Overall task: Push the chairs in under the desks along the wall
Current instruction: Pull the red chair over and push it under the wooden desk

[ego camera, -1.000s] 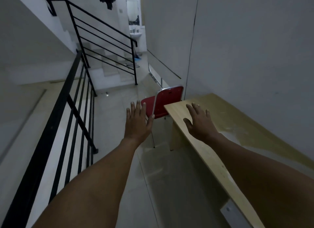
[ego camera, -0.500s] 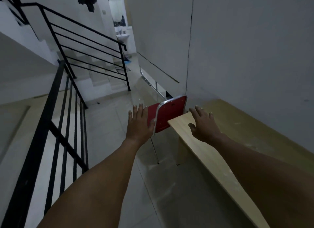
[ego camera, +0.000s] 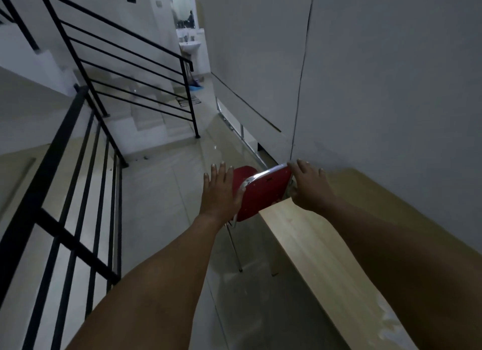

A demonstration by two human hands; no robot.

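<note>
at the desk's far end, left hand (ego camera: 221, 193) lies flat, fingers spread, on the red chair (ego camera: 260, 193) backrest's left edge, right hand (ego camera: 309, 185) curled round its right edge w/ desk (ego camera: 326, 245) just beside; prob light, stiff frame, so push from backrest top.

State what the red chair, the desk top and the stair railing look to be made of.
Red chair: smooth red back, probably plastic or vinyl, edged by a shiny chromed metal frame; thin bright metal legs.
Desk top: pale wood or wood-look laminate, faint grain, matte.
Stair railing: black-painted metal bars, likely steel.
</note>
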